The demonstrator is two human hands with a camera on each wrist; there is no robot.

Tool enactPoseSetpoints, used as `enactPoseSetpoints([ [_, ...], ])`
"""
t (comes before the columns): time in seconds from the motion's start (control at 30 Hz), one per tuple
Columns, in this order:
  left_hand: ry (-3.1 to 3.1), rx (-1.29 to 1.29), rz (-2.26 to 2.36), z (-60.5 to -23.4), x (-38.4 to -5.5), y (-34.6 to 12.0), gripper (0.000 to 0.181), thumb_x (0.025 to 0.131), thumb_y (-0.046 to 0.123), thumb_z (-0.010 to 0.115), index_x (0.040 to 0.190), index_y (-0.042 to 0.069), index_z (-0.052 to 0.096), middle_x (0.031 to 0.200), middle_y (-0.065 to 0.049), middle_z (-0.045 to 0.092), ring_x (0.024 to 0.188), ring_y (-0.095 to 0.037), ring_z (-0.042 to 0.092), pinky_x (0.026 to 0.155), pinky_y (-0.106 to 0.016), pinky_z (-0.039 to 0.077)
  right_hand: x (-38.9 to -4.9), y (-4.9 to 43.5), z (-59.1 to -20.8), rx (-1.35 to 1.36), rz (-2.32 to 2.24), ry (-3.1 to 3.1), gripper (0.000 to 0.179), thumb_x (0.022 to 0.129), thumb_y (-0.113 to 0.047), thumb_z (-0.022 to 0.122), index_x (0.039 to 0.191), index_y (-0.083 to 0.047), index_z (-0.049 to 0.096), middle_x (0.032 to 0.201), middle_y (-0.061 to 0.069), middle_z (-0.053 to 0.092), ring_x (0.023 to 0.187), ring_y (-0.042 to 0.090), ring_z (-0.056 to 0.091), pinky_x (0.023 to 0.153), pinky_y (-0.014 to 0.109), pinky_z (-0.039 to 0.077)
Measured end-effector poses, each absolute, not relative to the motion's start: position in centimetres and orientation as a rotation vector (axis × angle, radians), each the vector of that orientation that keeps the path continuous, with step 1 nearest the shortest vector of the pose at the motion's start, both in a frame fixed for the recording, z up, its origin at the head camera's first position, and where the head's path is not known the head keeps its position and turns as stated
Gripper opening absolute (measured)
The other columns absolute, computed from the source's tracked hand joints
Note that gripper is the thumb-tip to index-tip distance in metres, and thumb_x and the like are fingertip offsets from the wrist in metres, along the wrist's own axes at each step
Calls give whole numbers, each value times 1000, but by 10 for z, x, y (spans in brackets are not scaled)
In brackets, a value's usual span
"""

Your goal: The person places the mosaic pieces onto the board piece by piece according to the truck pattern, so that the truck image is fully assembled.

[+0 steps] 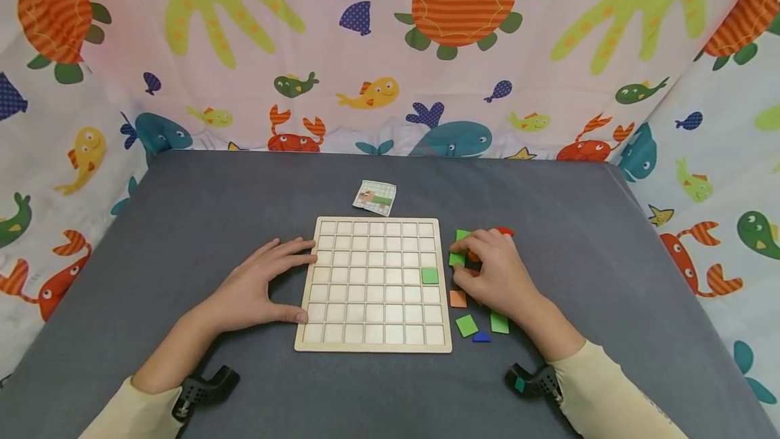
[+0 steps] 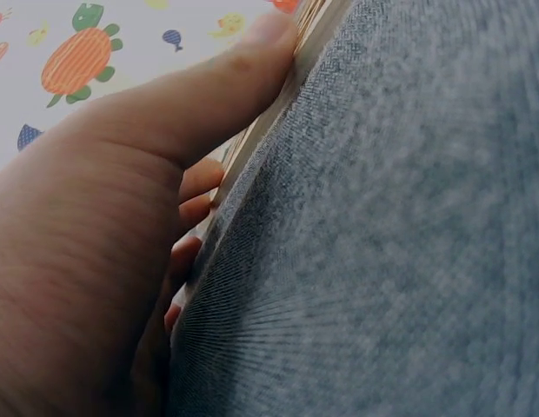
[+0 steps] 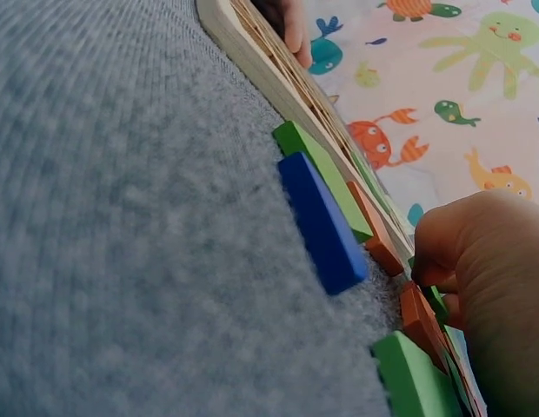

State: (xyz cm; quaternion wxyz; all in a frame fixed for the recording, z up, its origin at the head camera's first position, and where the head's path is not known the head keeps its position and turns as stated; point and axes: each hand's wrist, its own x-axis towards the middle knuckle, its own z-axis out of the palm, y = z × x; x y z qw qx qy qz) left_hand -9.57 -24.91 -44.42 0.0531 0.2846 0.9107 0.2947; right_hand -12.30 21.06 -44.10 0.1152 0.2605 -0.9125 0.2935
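Observation:
A wooden grid board (image 1: pixel 373 347) lies flat on the grey cloth, one green square tile (image 1: pixel 429 276) in its rightmost column. My left hand (image 1: pixel 250 290) rests at the board's left edge, fingers spread and fairly straight, fingertips and thumb touching the rim. To the right of the board, my right hand (image 1: pixel 496 273) pinches a green piece (image 1: pixel 457 259) between thumb and index finger, low over the loose pieces. Part of the pile is hidden under this hand. Close to it are an orange square (image 1: pixel 458 299), a green square (image 1: pixel 466 325) and a blue piece (image 3: pixel 322 221).
Behind the board lies a small printed card (image 1: pixel 374 196) with a coloured pattern on a grid. Another green piece (image 1: pixel 500 322) sits near the right wrist, and a red piece (image 1: pixel 505 230) shows beyond the hand. A curtain with sea animals (image 1: pixel 378 114) borders the grey table (image 1: pixel 256 188).

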Motion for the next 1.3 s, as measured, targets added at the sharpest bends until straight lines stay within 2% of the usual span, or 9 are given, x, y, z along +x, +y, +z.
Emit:
enactPoseSetpoints([
  [0.13, 2769, 867, 867, -442, -94, -247, 114, 70, 79, 90, 164, 25, 52, 175, 3, 36, 165, -29, 26, 135, -55, 11, -123, 211, -441, 786, 865, -2641, 23, 85, -13, 80, 108, -14, 83, 105, -2, 72, 89, 17, 51, 81, 40, 38],
  [0.47, 2806, 767, 824, -442, -89, -248, 120, 66, 85, 87, 164, 26, 50, 175, 7, 37, 166, -27, 25, 134, -61, 15, -124, 206, -440, 907, 856, -2535, 22, 86, -9, 78, 107, -12, 83, 106, 0, 74, 92, 21, 56, 83, 43, 41],
  [0.73, 2815, 808, 810, -443, -93, -244, 117, 71, 82, 86, 165, 24, 50, 174, 6, 38, 165, -27, 27, 135, -57, 13, -118, 205, -438, 955, 859, -2502, 20, 86, -9, 78, 106, -12, 83, 105, -1, 74, 92, 19, 58, 84, 43, 43],
  [0.97, 2819, 787, 790, -445, -90, -242, 117, 71, 82, 86, 166, 23, 49, 175, 6, 36, 165, -27, 27, 135, -57, 13, -110, 199, -438, 1030, 857, -2493, 18, 87, -12, 79, 105, -14, 83, 104, -5, 73, 87, 12, 52, 77, 37, 36],
  [1.2, 2821, 781, 777, -445, -93, -240, 118, 73, 83, 83, 168, 23, 46, 176, 6, 34, 165, -27, 26, 135, -58, 14, -104, 194, -437, 1056, 897, -2474, 20, 86, -11, 79, 105, -15, 83, 105, -5, 71, 95, 15, 58, 90, 43, 45],
  [1.3, 2815, 789, 775, -443, -95, -240, 118, 74, 83, 83, 169, 23, 46, 177, 6, 34, 165, -27, 26, 135, -58, 13, -101, 192, -437, 1069, 891, -2465, 21, 86, -12, 79, 106, -15, 83, 106, -5, 72, 97, 16, 61, 86, 40, 45],
])
